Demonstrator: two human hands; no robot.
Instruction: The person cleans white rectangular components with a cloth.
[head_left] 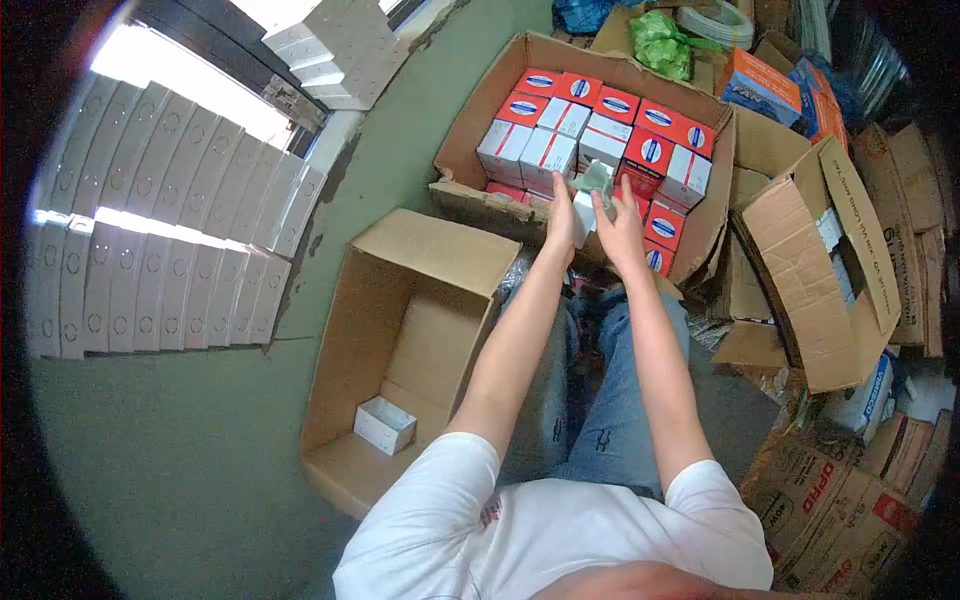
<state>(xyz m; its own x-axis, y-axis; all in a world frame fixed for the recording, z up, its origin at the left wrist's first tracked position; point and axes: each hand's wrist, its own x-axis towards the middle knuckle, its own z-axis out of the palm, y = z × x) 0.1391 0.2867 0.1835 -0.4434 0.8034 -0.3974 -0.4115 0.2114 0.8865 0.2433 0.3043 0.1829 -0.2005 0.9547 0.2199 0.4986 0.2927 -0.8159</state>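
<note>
Grey-green floor (200, 430) spreads to my left, beneath rows of white pieces (165, 290) lined up near a bright opening, while loose cardboard (820, 500) crowds my right. An open carton (400, 325) sits by my left side, with one small white box (385, 425) inside. Ahead of me, a wider carton (480, 213) holds red-and-white boxes (650, 150) packed in rows. At its near side, I have a small white item (584, 210) between my hands, with a pale greenish part (597, 178) showing at its far end. My left hand (563, 218) closes along one side of it and my right hand (622, 225) grips from the other, fingers bent; I can't tell which carries more of the weight. It looks light and fairly stiff, probably smooth enough to slip if pinched loosely. I can't make out whether the two parts are joined, so I'd hold the white body by its opposite sides, with gentle, even pressure, and avoid squeezing the greenish end, which may be thinner and easier to bend.
</note>
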